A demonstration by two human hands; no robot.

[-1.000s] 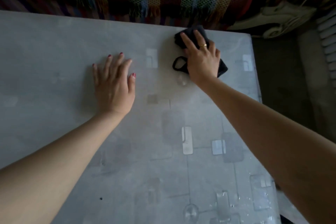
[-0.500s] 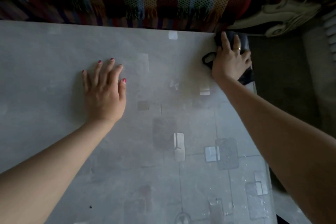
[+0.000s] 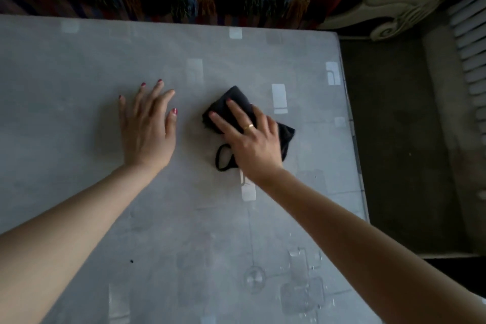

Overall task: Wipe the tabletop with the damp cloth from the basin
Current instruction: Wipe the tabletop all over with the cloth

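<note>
Since the prior frame, right hand [image 3: 249, 139] and black cloth [image 3: 236, 108] have shifted from the far right corner toward mid-tabletop [image 3: 79, 60]; fingers flat, pressing the cloth down. Left hand [image 3: 147, 126] rests open-palmed beside it.

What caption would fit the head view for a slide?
Right hand presses a dark cloth flat on the grey tabletop while the left hand rests palm-down beside it.
</note>
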